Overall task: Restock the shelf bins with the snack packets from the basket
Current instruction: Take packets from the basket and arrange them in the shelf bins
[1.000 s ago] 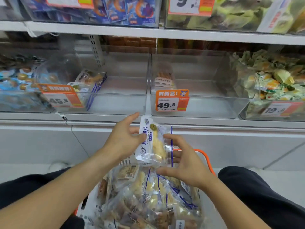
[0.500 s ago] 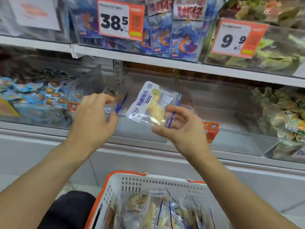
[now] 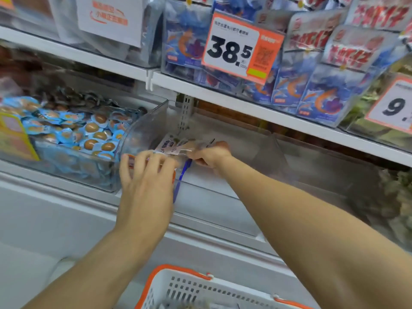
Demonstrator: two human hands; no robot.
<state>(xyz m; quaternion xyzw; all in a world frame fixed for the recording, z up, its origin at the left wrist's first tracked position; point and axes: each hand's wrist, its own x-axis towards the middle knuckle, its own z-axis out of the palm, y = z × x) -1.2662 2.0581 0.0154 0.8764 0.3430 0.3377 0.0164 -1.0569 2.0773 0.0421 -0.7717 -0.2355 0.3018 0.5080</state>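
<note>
Two bare hands are reaching into a clear shelf bin (image 3: 223, 139) on the lower shelf row. The right hand (image 3: 209, 153) is pinching a snack packet (image 3: 176, 146) by its right end, fingers curled round the edge, and is holding it nearly flat just above the bin's left part. The left hand (image 3: 147, 172) is resting over the bin's near left corner, fingers slightly bent and spread, fingertips touching the packet's near left edge; whether it is actually gripping the packet cannot be told because of blur. A blue-edged strip (image 3: 181, 177) is hanging just under the packet between the two hands. Left of this bin, a neighbouring clear bin (image 3: 73, 166) is sitting heaped with small blue-wrapped egg snacks (image 3: 93, 137). On the upper shelf, far and to the right, blue shrimp-printed bags (image 3: 321, 94) are standing behind an orange price tag (image 3: 240, 47) reading 38.5. At the near bottom edge, a white basket (image 3: 191, 286) with an orange rim is showing only its far wall.
</note>
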